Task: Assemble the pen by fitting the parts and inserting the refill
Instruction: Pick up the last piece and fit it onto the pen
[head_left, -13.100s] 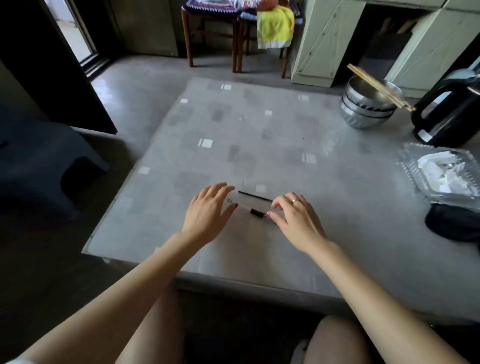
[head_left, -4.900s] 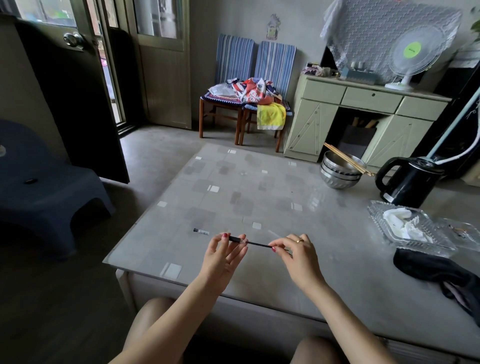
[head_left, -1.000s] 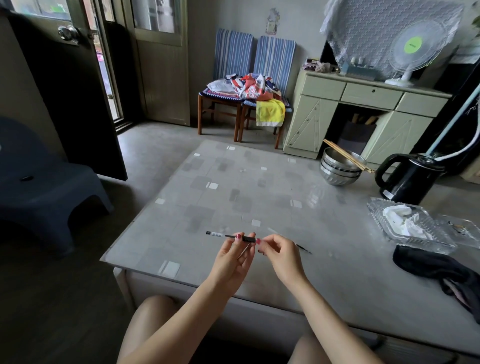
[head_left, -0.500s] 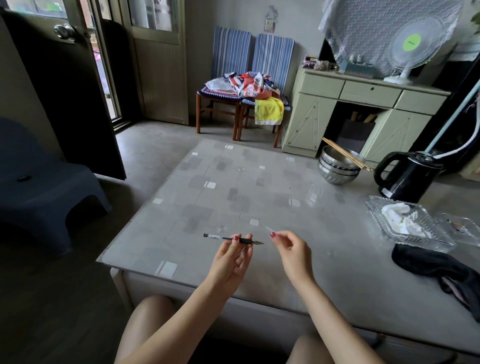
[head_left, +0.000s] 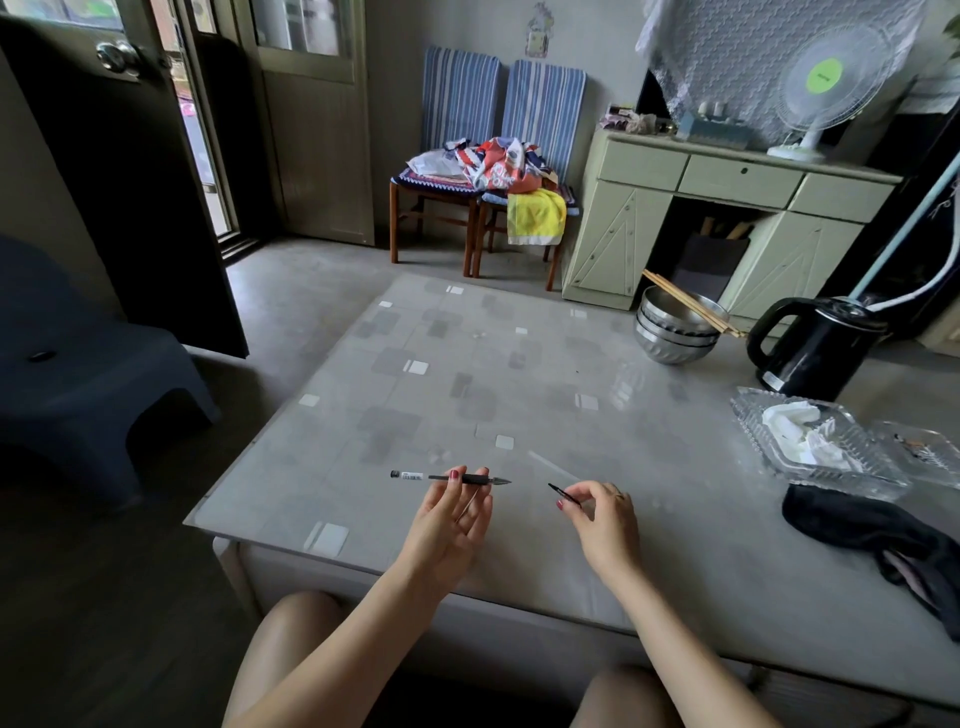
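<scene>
My left hand pinches a slim pen with thumb and fingertips. The pen lies level above the near part of the grey table, its metal tip pointing right and its labelled clear end pointing left. My right hand is a short way to the right of the tip, apart from the pen. Its fingertips are closed on a thin black part that points up and left. A clear thin tube rests on the table just beyond my right hand.
Stacked steel bowls with chopsticks across them and a black kettle stand at the far right. A glass tray with tissue and a black cloth lie at the right. A dark blue stool stands left of the table.
My right hand let go of the pen tip, moved right and picked the thin black part up off the table. My left hand kept the pen level in the same place.
</scene>
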